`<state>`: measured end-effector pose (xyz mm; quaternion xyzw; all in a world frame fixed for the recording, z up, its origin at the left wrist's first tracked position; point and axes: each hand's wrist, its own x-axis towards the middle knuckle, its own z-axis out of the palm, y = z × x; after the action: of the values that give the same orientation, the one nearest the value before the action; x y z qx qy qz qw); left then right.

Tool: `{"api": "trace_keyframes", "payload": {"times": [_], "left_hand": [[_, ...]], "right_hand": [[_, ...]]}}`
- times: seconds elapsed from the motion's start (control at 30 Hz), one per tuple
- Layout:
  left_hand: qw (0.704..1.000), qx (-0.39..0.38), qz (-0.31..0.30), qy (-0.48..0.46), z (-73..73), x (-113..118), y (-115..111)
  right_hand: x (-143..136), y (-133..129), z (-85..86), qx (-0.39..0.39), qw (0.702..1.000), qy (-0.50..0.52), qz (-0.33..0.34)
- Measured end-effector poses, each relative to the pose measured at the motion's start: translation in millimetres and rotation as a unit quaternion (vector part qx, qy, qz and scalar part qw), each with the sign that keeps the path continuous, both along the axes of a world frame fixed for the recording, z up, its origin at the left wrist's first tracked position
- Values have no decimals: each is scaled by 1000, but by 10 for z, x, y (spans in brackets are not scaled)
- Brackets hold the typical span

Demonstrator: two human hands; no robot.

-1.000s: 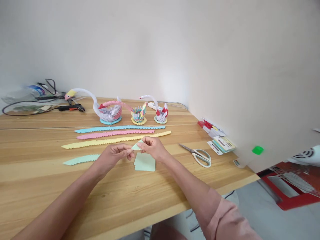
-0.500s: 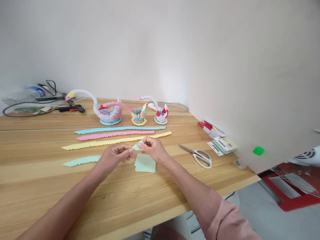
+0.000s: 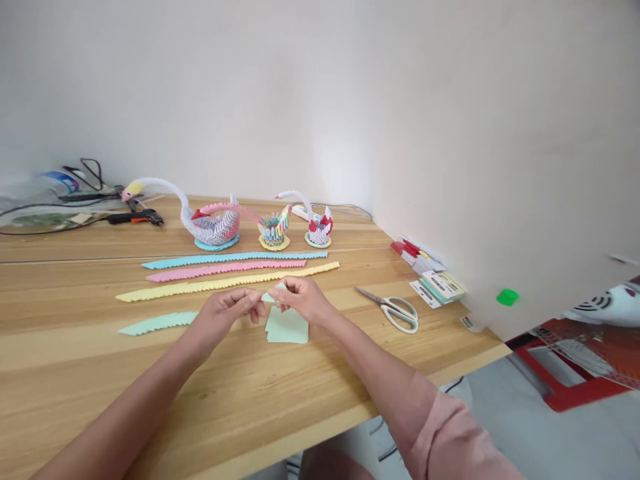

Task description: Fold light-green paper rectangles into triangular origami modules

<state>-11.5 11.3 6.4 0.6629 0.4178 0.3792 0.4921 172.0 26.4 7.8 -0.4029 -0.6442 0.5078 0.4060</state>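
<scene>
Both bare hands are meeting over the tabletop (image 3: pixel 240 393), working at a small folded green paper (image 3: pixel 268 297) that is hovering just above and behind a stack of pale green sheets (image 3: pixel 289 327). The left hand (image 3: pixel 235 308) is pinching the paper's left end between thumb and fingers, while the right hand (image 3: pixel 299 297) is gripping its right side, the thumb lying across the front and partly hiding the fold. Just left of the left hand, a short green strip (image 3: pixel 159 323) of pleated paper is lying with its right end by the wrist. Behind the hands, a yellow strip (image 3: pixel 220 285), a pink strip (image 3: pixel 225 269) and a blue strip (image 3: pixel 235 257) are running roughly parallel across the wood. Farther back, a large paper swan (image 3: pixel 215 231), a multicoloured paper swan (image 3: pixel 274 231) and a small white-and-red paper swan (image 3: pixel 319 233) are standing on scalloped bases. To the right of the right hand, scissors (image 3: pixel 384 302) are resting with their blades pointing back and left, near paper packs (image 3: pixel 443 285) beside the wall.
</scene>
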Motion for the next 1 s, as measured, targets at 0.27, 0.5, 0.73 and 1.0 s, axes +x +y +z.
{"api": "trace_keyframes", "payload": {"times": [0.27, 0.5, 0.73, 1.0], "left_hand": [[1000, -17, 17, 15, 26, 15, 1], [999, -13, 27, 30, 40, 43, -12], [989, 80, 76, 102, 5, 56, -15], [944, 223, 138, 200, -82, 86, -32]], "right_hand": [[1, 11, -16, 8, 1000, 3, -8], [-13, 25, -67, 16, 1000, -16, -8], [-16, 26, -60, 13, 1000, -15, -8], [-6, 47, -103, 5, 1000, -1, -1]]}}
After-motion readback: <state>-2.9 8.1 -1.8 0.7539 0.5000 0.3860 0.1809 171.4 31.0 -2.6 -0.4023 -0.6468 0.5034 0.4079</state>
